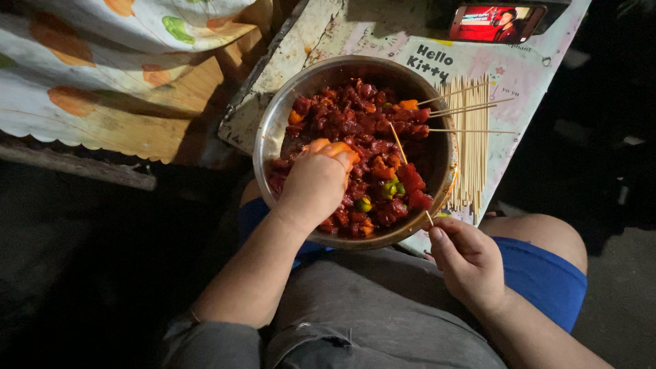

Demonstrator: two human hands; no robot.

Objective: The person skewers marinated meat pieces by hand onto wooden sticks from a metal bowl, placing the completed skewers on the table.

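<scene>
- Dark floor lies all around us; a worn pale table (273, 102) stands at our knees, and its near edge is covered by the bowl.
- Our bowl (270, 147), round and steel, sits on that table just above our lap, filled with red meat (355, 116) chunks and bits of green and orange pepper.
- Our left hand (316, 183) is down in the meat, fingers curled narrow; what they pinch we cannot tell.
- Our right hand (468, 260) hangs just off the bowl's near rim, closed on a thin skewer (408, 169) that slants up over the meat with red chunks already on it.
- Loose skewers (471, 150) lie in a sheaf on the table to the right of the bowl, a few resting across the rim.
- Lettering in black marks the tabletop behind the bowl.
- A phone (497, 23) with a lit red screen lies at the far edge.
- A cloth (102, 75) patterned with orange and green shapes drapes to the left, well apart from the bowl, with a dark gap between.
</scene>
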